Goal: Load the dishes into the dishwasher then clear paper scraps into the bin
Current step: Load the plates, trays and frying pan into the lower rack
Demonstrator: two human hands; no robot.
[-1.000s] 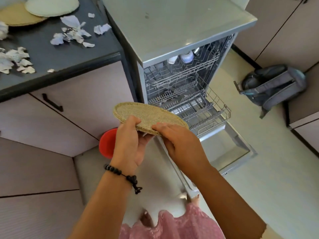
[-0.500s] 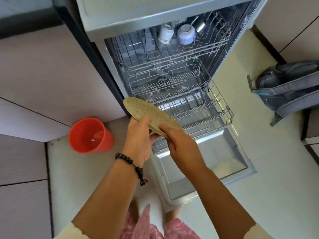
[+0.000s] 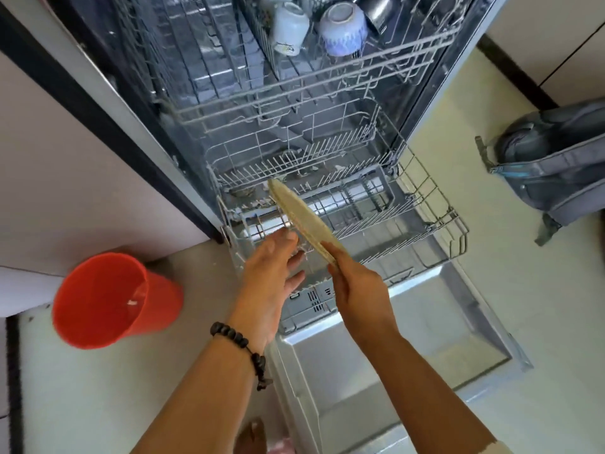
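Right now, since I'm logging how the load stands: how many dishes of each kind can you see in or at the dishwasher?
Plates: 1, the tan plate pinched by the right hand over the lower rack.
Cups: 2, a white cup and a blue-patterned cup, upside down in the upper rack.
Total: 3; a dark item behind is unclear.
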